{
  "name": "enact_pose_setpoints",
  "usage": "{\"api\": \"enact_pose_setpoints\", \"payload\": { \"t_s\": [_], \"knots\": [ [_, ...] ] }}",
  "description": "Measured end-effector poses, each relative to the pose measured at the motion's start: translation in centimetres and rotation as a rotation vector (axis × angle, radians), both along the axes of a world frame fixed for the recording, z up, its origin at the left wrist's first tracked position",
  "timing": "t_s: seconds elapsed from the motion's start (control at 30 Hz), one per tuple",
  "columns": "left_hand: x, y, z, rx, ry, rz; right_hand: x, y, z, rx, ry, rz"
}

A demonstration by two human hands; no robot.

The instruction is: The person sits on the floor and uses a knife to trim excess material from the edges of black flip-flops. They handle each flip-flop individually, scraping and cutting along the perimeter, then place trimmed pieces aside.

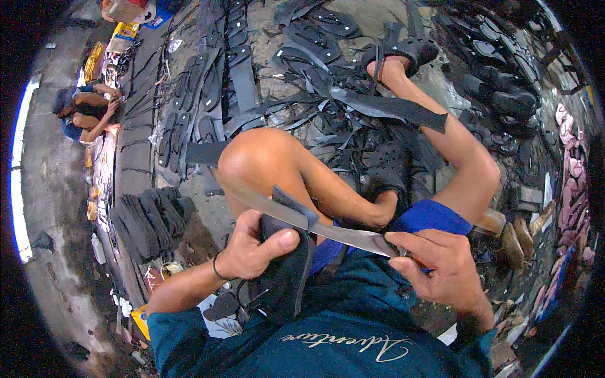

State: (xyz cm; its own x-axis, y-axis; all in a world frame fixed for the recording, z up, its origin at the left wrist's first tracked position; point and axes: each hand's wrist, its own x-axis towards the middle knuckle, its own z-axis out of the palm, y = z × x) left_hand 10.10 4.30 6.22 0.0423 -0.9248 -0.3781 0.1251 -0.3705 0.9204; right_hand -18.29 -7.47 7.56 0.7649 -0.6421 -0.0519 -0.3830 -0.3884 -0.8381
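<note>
a long, flat steel knife (296, 217) cuts into a floppy black rubber strip (287, 264). the left hand (252, 249) pinches the strip, thumb on top. the right hand (435, 268) is curled tight around the knife's handle end.

A person seen from above wears a dark teal shirt (353, 343) with pale cursive lettering across the chest, bright blue shorts (425, 217), a thin dark band (216, 268) on the left wrist, and black perforated clogs (387, 167).
</note>
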Motion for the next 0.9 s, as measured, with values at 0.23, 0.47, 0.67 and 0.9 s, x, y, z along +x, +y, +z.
{"api": "enact_pose_setpoints", "payload": {
  "t_s": [0.23, 0.47, 0.67, 0.9],
  "knots": [
    [-0.9, -0.9, 0.9, 0.11, 0.01, -0.13, 3.5, -4.1, 2.2, 0.061, 0.009, 0.191],
    [-2.2, -2.3, 1.8, -0.107, -0.32, -0.197, 7.2, -5.9, 0.6, 0.108, -0.165, 0.373],
    [-0.2, -8.4, 8.3, -0.602, -1.333, -0.179, 4.3, -3.7, -1.8, 0.586, -0.655, 0.058],
    [-7.9, 3.1, -10.5, -0.114, 0.273, 0.376, 2.3, 2.2, -6.1, 0.626, -0.593, -0.256]
  ]
}}
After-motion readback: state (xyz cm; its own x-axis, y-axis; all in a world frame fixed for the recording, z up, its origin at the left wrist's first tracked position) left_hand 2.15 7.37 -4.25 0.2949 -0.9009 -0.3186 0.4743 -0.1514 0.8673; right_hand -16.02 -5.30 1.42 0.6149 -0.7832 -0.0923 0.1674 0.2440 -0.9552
